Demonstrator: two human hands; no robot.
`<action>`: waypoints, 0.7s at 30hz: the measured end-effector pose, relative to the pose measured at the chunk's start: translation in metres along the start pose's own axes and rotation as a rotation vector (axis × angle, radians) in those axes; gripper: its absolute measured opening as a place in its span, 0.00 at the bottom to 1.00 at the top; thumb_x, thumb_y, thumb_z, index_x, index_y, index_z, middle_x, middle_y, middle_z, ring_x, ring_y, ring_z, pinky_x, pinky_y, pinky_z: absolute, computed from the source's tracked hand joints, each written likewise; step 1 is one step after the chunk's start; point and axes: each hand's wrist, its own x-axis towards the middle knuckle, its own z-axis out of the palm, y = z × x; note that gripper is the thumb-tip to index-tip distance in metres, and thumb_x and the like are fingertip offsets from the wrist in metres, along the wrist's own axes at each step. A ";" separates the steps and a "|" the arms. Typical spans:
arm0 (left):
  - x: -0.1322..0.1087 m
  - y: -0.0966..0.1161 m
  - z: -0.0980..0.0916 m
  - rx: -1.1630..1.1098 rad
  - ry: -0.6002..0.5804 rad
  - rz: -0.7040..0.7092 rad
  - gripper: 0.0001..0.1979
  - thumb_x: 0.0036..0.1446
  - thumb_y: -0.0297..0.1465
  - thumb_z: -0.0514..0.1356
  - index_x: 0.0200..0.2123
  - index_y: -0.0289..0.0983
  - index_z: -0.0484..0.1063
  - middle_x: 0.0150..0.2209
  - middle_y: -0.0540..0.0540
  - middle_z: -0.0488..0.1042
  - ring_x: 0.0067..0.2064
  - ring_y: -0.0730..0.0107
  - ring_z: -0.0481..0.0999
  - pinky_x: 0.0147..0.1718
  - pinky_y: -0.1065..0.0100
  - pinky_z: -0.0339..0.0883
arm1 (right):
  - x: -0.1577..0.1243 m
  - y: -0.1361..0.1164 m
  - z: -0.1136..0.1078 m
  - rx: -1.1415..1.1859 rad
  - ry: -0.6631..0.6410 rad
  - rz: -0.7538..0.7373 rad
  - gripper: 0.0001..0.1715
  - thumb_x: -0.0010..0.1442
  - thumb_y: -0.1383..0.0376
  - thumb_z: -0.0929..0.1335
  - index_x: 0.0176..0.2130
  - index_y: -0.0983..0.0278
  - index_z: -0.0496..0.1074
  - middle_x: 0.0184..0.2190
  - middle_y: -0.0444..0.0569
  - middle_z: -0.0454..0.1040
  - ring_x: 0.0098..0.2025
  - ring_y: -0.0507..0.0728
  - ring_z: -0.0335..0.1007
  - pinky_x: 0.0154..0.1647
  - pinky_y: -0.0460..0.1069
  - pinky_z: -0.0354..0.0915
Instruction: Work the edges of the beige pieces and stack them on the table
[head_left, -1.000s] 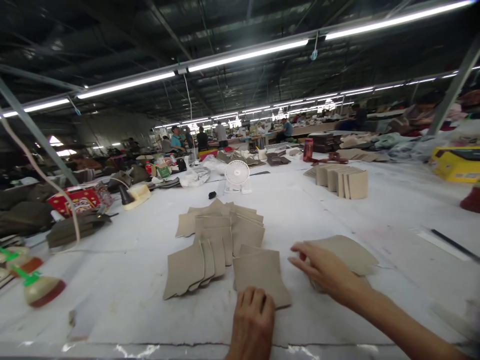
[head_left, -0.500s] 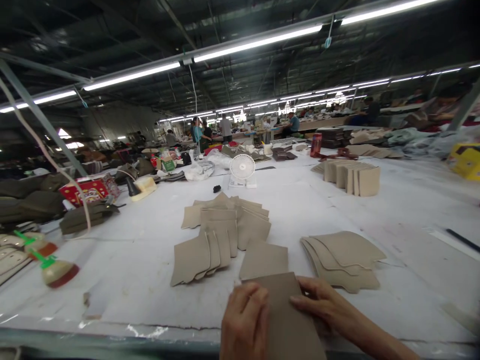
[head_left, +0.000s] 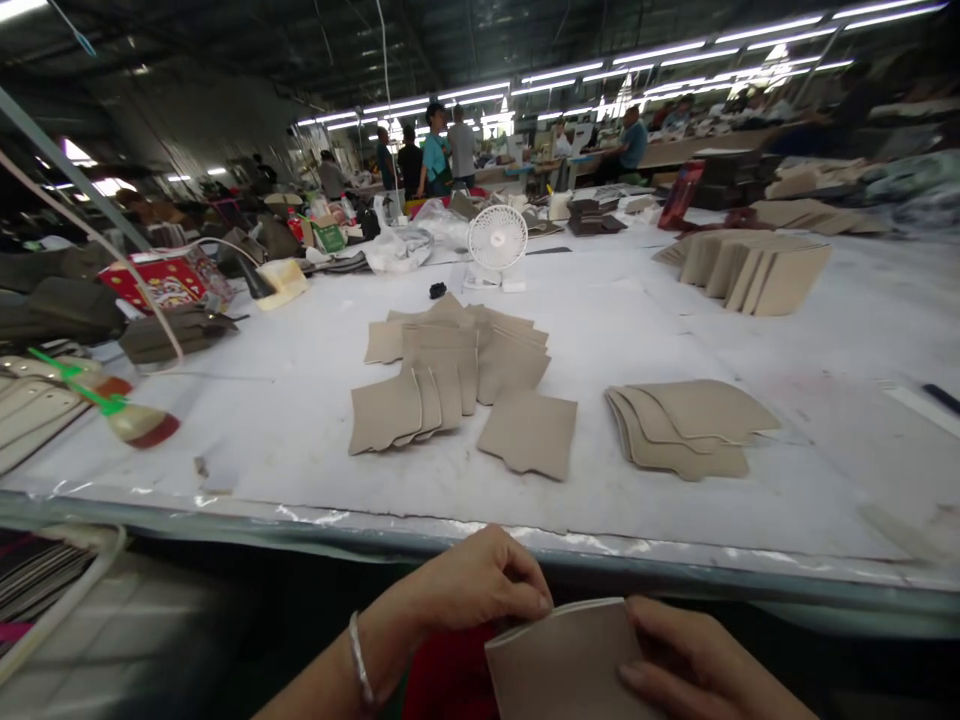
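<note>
A taupe leather-like piece [head_left: 570, 665] is in front of my body, below the table's near edge, and its top edge looks doubled. My left hand [head_left: 480, 580], with a silver bangle on its wrist, pinches that top edge toward the left corner. Along the right side, my right hand [head_left: 686, 650] grips the piece, thumb on the near face and fingers behind. On the table beyond lie a single similar piece [head_left: 529, 435], a fanned group of pieces [head_left: 386, 410] to its left, and a small overlapping pile [head_left: 690, 430] to its right.
The white-covered table [head_left: 300, 450] carries a small white fan [head_left: 496, 240], a standing row of pieces [head_left: 787, 275], and green-tipped squeeze bottles [head_left: 142, 422] at left. A red box [head_left: 161, 280] stands near a slanting pole. Several people are farther back.
Both hands have drawn the piece from over the table's front edge down toward my body. My left fingers now pinch its top edge. The view has tilted downward.
</note>
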 end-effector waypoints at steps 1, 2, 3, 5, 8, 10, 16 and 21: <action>0.001 -0.001 0.001 -0.014 -0.009 0.002 0.11 0.46 0.31 0.63 0.32 0.30 0.81 0.23 0.51 0.70 0.25 0.78 0.62 0.25 0.74 0.54 | -0.003 0.001 -0.001 -0.180 0.097 -0.077 0.13 0.68 0.55 0.67 0.47 0.60 0.73 0.39 0.48 0.71 0.37 0.59 0.69 0.36 0.47 0.67; 0.001 -0.001 0.003 -0.027 -0.011 0.003 0.11 0.45 0.31 0.63 0.32 0.30 0.81 0.23 0.50 0.70 0.26 0.77 0.63 0.25 0.75 0.55 | -0.005 0.001 -0.001 -0.340 0.178 -0.173 0.13 0.68 0.59 0.66 0.52 0.58 0.70 0.42 0.47 0.69 0.39 0.58 0.69 0.39 0.47 0.67; 0.002 -0.001 0.004 -0.035 -0.010 0.005 0.11 0.45 0.30 0.63 0.32 0.30 0.81 0.23 0.50 0.71 0.26 0.77 0.63 0.25 0.75 0.56 | -0.005 -0.002 -0.001 -0.461 0.228 -0.272 0.16 0.68 0.63 0.65 0.56 0.55 0.67 0.46 0.47 0.67 0.41 0.58 0.69 0.42 0.47 0.68; 0.003 0.002 0.006 -0.048 -0.012 0.014 0.11 0.45 0.30 0.63 0.31 0.30 0.81 0.22 0.51 0.69 0.25 0.78 0.62 0.25 0.75 0.55 | 0.000 -0.012 0.001 -0.620 0.221 -0.419 0.18 0.68 0.67 0.64 0.56 0.54 0.65 0.49 0.48 0.64 0.45 0.58 0.67 0.44 0.48 0.67; 0.003 0.007 0.008 -0.057 0.010 0.035 0.09 0.45 0.29 0.62 0.29 0.31 0.80 0.20 0.54 0.66 0.23 0.80 0.58 0.23 0.75 0.52 | 0.012 -0.026 0.010 -0.758 0.168 -0.519 0.11 0.67 0.72 0.62 0.47 0.60 0.67 0.42 0.49 0.65 0.41 0.61 0.64 0.40 0.54 0.64; 0.003 0.008 0.009 -0.068 0.029 0.045 0.08 0.45 0.29 0.62 0.28 0.31 0.80 0.20 0.55 0.64 0.23 0.81 0.57 0.23 0.76 0.52 | 0.019 -0.028 0.016 -0.811 0.179 -0.560 0.10 0.66 0.74 0.61 0.44 0.62 0.66 0.39 0.49 0.65 0.38 0.62 0.62 0.38 0.56 0.59; 0.004 0.006 0.013 -0.089 0.056 0.048 0.07 0.43 0.28 0.61 0.26 0.31 0.78 0.20 0.54 0.64 0.24 0.80 0.57 0.24 0.75 0.52 | 0.026 -0.024 0.022 -0.826 0.215 -0.631 0.10 0.70 0.76 0.60 0.42 0.65 0.66 0.36 0.48 0.65 0.36 0.61 0.57 0.38 0.55 0.50; 0.006 0.004 0.022 0.015 0.076 0.037 0.07 0.39 0.27 0.57 0.23 0.31 0.74 0.19 0.53 0.64 0.24 0.77 0.59 0.23 0.73 0.51 | 0.028 -0.025 0.019 -0.786 0.179 -0.592 0.09 0.65 0.76 0.62 0.35 0.64 0.66 0.33 0.45 0.64 0.35 0.60 0.58 0.37 0.54 0.48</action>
